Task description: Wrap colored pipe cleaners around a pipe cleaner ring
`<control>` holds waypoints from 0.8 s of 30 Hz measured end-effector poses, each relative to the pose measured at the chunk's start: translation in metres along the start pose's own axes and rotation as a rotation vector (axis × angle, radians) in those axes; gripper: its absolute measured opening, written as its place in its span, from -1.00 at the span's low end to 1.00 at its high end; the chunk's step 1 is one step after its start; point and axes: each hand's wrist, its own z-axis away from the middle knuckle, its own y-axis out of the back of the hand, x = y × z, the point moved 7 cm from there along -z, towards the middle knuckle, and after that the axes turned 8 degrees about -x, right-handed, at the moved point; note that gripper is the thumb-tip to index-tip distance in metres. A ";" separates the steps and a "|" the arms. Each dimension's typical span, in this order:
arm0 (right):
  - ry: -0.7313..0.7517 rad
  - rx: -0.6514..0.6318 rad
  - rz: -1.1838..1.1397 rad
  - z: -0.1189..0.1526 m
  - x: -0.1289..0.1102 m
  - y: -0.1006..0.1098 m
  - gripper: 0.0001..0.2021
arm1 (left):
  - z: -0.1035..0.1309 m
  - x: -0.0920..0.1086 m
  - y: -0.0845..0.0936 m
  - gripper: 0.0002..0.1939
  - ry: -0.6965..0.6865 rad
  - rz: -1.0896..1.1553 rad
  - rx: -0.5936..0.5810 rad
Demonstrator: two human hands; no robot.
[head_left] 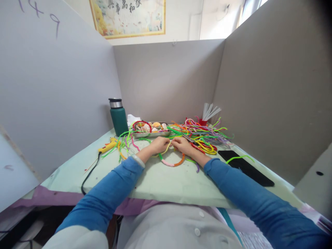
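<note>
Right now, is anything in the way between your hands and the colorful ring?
Nothing visible is. The left hand and right hand are at the ring's far side, with just a yellow strip at their fingertips.

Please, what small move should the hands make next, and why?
Probably wind the pale yellow pipe cleaner onto the ring, near its green band. The left hand and right hand meet at this loose strip, while green, pink and orange bands already cover the ring's near side.
</note>
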 end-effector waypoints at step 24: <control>0.050 -0.057 -0.058 0.005 -0.011 0.000 -0.71 | 0.006 -0.013 -0.020 -0.47 0.269 0.806 -0.239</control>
